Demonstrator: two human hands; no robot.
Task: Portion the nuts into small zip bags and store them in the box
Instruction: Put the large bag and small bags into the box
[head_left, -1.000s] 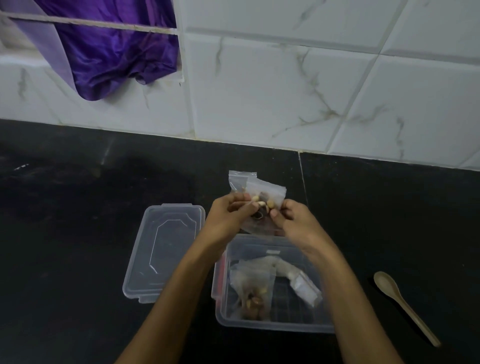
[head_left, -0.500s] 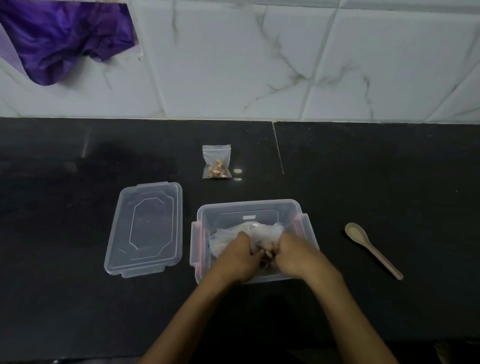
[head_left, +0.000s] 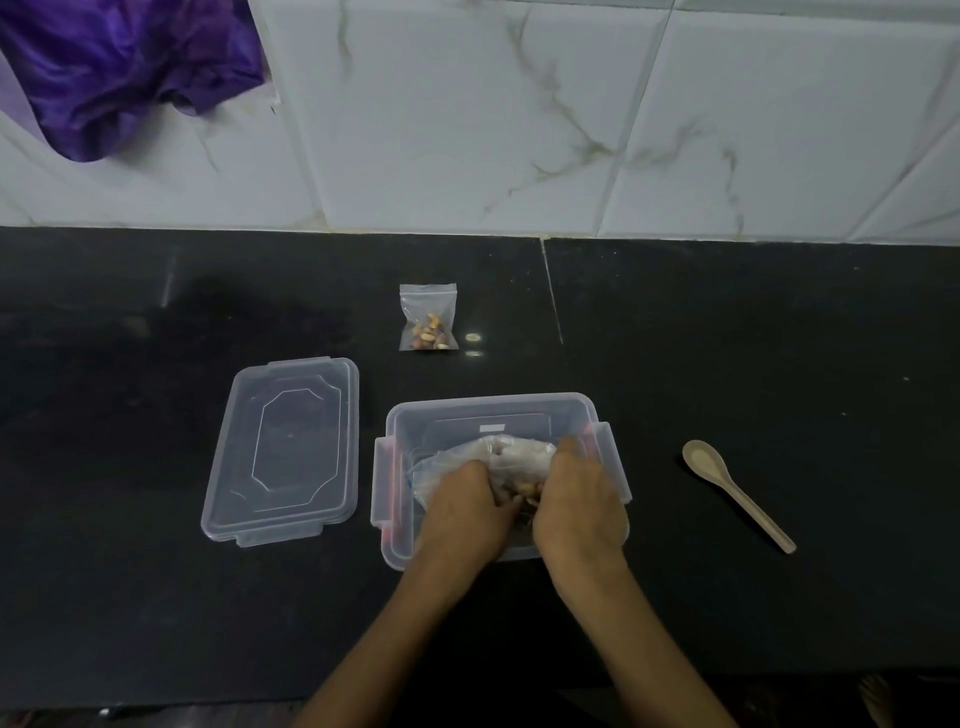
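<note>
A clear plastic box (head_left: 493, 410) stands open on the black counter in front of me. Both hands are down inside it. My left hand (head_left: 462, 512) and my right hand (head_left: 579, 506) grip a small zip bag of nuts (head_left: 511, 467) between them, among other clear bags in the box. My fingers are curled and hide most of the bag. Another filled zip bag (head_left: 428, 319) lies flat on the counter behind the box, with two loose nuts (head_left: 472, 339) just right of it.
The box's clear lid (head_left: 285, 452) lies flat to the left of the box. A wooden spoon (head_left: 732, 488) lies on the counter to the right. A white tiled wall runs along the back, with purple cloth (head_left: 119, 67) hanging at the upper left.
One second ago both hands held the bag up above the box. They have since lowered it into the box and stay there. The bag behind the box has come into view.
</note>
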